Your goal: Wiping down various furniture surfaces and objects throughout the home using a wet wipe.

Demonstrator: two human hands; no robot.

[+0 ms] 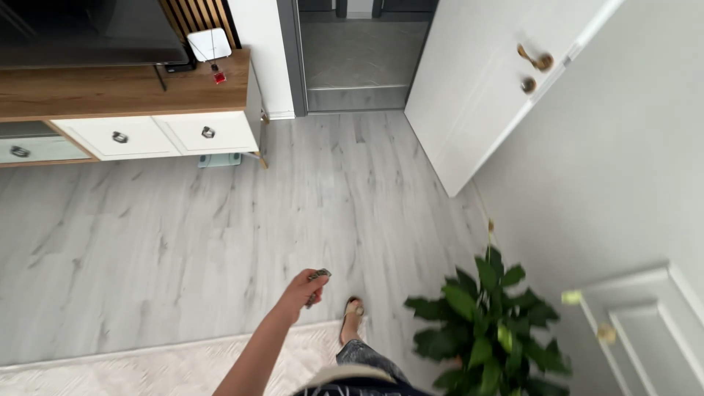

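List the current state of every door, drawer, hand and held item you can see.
White door: swung open.
Cabinet drawers: shut.
Television: screen dark.
Left hand: closed on a small dark object.
Right hand: out of view.
Potted plant: upright, leaves green.
Foot: in a sandal at the rug edge.
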